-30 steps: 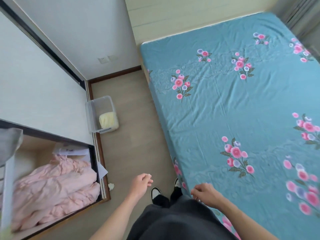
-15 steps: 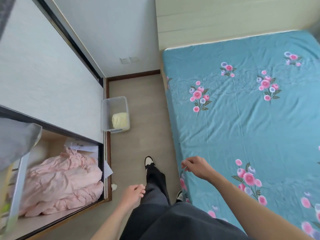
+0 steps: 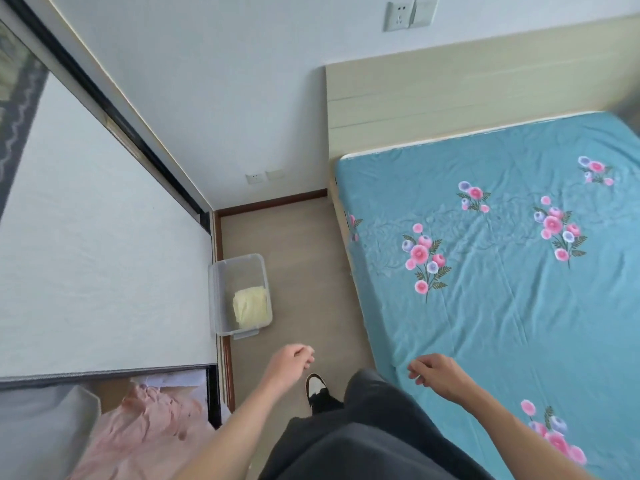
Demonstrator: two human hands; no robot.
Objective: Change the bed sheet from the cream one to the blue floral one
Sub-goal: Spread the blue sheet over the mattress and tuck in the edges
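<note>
While we stand in the aisle beside the bed, the blue floral sheet (image 3: 502, 289) lies spread over the mattress, reaching up to the pale wooden headboard (image 3: 450, 91) and hanging down the bed's near side. Our right hand (image 3: 438, 374) hovers over the bed's near edge with its fingers loosely curled and nothing in them; whether it brushes the sheet we cannot tell. Our left hand (image 3: 289, 363) hangs over the floor beside the bed, fingers also loosely curled and holding nothing. Across the aisle from the bed, a clear plastic bin (image 3: 221, 296) sits on the floor against the wardrobe, and the cream sheet (image 3: 251, 306) lies bundled inside it. Farther from the bed, at the wardrobe's open section, a pink quilt (image 3: 145, 434) lies crumpled. Our dark trousers (image 3: 353, 438) and one black-and-white shoe (image 3: 317, 388) show between bed and wardrobe.
</note>
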